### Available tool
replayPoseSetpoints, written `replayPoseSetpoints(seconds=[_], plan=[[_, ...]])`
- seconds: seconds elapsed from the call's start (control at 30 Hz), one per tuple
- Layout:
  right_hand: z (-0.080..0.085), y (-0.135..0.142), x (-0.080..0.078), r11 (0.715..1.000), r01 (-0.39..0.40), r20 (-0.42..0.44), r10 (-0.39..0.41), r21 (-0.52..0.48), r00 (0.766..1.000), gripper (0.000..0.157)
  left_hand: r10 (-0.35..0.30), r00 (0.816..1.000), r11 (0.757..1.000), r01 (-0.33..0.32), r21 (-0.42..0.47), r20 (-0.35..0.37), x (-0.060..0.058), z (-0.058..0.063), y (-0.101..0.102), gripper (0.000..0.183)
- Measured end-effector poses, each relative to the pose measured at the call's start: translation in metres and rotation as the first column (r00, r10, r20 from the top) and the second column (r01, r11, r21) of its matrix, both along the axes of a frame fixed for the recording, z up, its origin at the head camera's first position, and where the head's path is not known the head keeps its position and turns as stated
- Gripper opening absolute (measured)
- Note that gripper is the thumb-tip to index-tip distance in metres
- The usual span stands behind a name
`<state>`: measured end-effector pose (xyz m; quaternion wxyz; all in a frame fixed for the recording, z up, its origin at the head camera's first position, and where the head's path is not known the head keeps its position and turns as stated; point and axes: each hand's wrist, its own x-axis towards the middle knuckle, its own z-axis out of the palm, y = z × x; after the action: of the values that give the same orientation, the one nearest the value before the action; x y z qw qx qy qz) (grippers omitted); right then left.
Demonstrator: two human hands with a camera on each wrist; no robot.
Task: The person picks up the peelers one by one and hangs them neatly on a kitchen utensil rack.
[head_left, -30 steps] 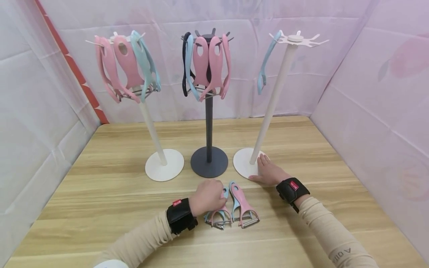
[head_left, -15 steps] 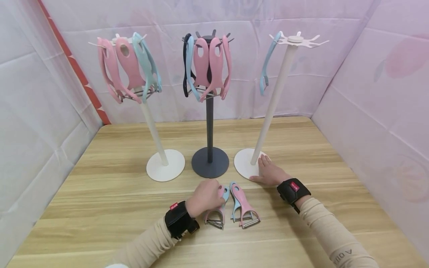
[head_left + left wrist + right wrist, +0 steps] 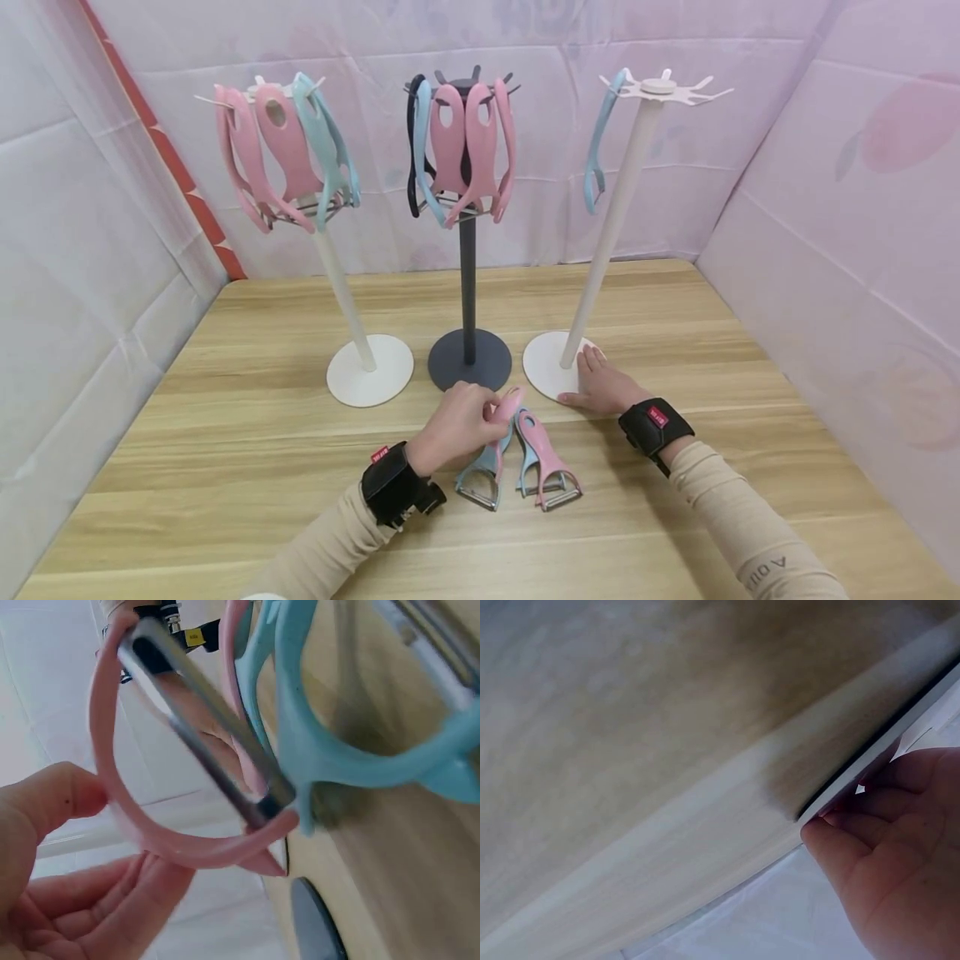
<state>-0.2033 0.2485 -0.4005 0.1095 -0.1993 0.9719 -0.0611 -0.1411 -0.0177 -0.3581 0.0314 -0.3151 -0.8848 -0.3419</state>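
Note:
My left hand [image 3: 459, 423] pinches a pink Y-shaped peeler [image 3: 509, 403] between thumb and fingers, its handle end tilted up off the table. In the left wrist view its pink fork [image 3: 187, 851] and metal blade are close up. Below it lies a light blue peeler [image 3: 486, 465]. Just to the right, another pink peeler [image 3: 549, 454] overlaps a second blue peeler [image 3: 527, 462]. My right hand [image 3: 606, 388] rests on the round base [image 3: 542, 367] of the right white stand, fingers extended, thumb at the rim. From that stand's top hangs one blue peeler [image 3: 594, 154].
A white stand [image 3: 343, 287] at the left carries several pink and blue peelers. The dark grey stand [image 3: 468, 283] in the middle holds black, blue and pink ones. A fabric backdrop [image 3: 540, 233] rises behind the wooden table [image 3: 225, 467].
My left hand has picked the pink peeler off the blue one beneath and lifted it slightly, turning its handle up. The right hand has stayed on the stand's base.

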Motion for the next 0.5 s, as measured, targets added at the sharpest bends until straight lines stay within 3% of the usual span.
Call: replayPoseSetpoints(seconds=[0.07, 0.17, 0.3, 0.37, 0.5], plan=[[0.0, 0.0, 0.0, 1.0, -0.004, -0.011, 0.004, 0.003, 1.0, 0.087, -0.01, 0.998, 0.999, 0.012, 0.04, -0.056, -0.003, 0.002, 0.003, 0.001], [0.0, 0.0, 0.001, 1.0, -0.014, -0.035, 0.014, 0.006, 0.999, 0.085, -0.018, 0.989, 0.992, 0.037, 0.121, -0.149, -0.009, 0.011, 0.009, 0.009], [0.0, 0.001, 0.001, 1.0, -0.018, -0.048, 0.018, -0.003, 0.999, 0.084, -0.005, 0.959, 0.965, 0.079, 0.251, -0.283, -0.02, 0.033, 0.02, 0.017], [0.0, 0.001, 0.001, 1.0, -0.021, -0.051, 0.021, -0.005, 0.999, 0.084, 0.007, 0.945, 0.934, 0.111, 0.34, -0.326, -0.027, 0.047, 0.026, 0.019], [0.001, 0.0, 0.001, 1.0, -0.015, -0.036, 0.015, -0.009, 0.999, 0.085, 0.036, 0.918, 0.844, 0.184, 0.504, -0.396, -0.039, 0.079, 0.037, 0.024]])
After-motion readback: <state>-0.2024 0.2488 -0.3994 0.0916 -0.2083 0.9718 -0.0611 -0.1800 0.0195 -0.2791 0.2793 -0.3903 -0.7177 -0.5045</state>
